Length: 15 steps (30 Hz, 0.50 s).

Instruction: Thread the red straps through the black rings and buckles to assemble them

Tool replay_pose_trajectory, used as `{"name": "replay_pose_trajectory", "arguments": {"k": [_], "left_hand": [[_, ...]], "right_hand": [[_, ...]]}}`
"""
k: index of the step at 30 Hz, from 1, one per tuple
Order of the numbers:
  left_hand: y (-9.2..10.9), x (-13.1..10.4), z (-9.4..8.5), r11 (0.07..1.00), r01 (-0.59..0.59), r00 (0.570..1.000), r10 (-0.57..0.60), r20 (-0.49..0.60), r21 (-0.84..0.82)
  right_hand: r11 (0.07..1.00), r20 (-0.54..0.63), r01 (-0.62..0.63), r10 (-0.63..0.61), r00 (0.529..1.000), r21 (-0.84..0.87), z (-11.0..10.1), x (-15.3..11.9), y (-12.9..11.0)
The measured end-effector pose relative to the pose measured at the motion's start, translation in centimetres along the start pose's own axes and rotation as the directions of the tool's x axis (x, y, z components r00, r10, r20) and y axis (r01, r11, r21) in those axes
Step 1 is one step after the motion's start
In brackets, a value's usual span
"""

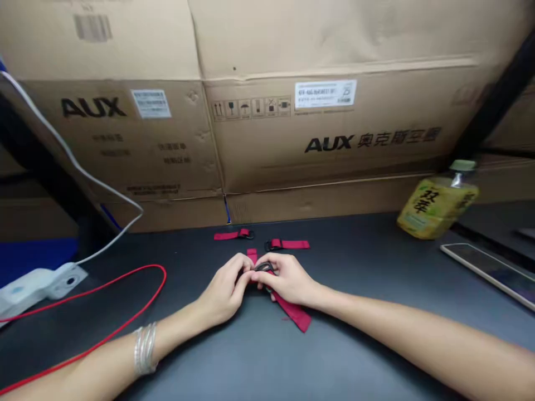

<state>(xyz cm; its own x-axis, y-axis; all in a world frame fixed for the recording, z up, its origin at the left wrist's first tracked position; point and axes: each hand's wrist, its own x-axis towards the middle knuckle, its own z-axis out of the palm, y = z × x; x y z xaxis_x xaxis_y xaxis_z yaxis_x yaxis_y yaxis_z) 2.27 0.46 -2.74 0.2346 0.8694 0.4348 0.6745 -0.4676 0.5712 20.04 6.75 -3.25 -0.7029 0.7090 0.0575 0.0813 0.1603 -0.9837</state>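
Between my two hands is a red strap (295, 313) with a dark buckle (264, 267). My left hand (228, 287) is closed, its thumb and fingers pinching at the buckle's left side, where red fabric shows. My right hand (288, 278) is closed around the buckle's right side, and the strap's wide end hangs out below it toward the lower right. A short red strap end (251, 254) shows just above my fingertips. Beyond my hands lie two more red straps with dark buckles, one at the left (228, 235) and one at the right (295, 244).
Cardboard boxes (267, 161) stand behind the dark table (251, 362). At the right are a yellow bottle (437, 203) and a phone (493, 270). A white power strip (37, 289) with a white cable lies at the left, and a red cable (142, 312) loops near my left forearm.
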Motion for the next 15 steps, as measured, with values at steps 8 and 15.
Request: {"name": "replay_pose_trajectory", "arguments": {"k": [8, 15], "left_hand": [[0.31, -0.15, -0.14, 0.999, 0.003, 0.999, -0.001, -0.051, 0.044], [0.59, -0.24, -0.27, 0.999, 0.036, 0.999, -0.035, -0.042, 0.01]], "right_hand": [[0.976, -0.035, 0.168, -0.174, 0.984, -0.139, -0.15, -0.23, -0.25], [0.908, -0.124, 0.183, -0.245, 0.962, -0.376, -0.2, -0.66, -0.39]]}}
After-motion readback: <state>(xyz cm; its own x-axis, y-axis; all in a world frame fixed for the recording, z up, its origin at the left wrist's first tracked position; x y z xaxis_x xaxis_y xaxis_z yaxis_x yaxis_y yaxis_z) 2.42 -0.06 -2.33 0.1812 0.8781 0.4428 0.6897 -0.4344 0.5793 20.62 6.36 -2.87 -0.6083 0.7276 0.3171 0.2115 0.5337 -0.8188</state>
